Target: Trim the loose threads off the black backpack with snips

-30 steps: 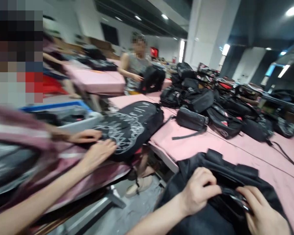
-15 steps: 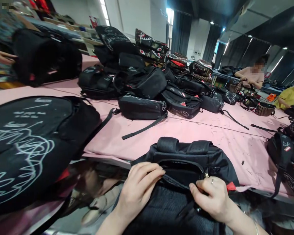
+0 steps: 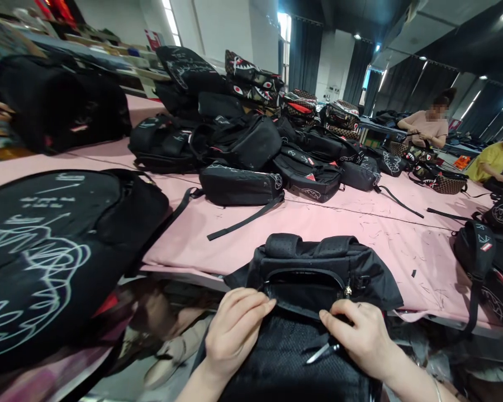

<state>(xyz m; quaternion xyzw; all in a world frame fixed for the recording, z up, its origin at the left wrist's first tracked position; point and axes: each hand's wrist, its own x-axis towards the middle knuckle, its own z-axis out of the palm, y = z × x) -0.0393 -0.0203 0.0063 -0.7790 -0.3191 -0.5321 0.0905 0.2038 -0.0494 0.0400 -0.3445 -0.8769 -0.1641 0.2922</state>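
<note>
Head view: both hands, left (image 3: 235,329) and right (image 3: 360,335), curl palm-down, pinching the black backpack's (image 3: 318,268) open pocket edge.

We are in a bag workshop or factory hall. Long work tables covered in pink cloth (image 3: 360,223) run the length of the room, strewn with thread clippings. A heap of black backpacks (image 3: 243,139), some with shark-mouth prints, fills the table middle. At the far right two seated workers, one in beige (image 3: 425,125) and one in yellow (image 3: 497,162), handle bags. High ceiling with strip lights; dark curtains (image 3: 304,56) at the back.
</note>
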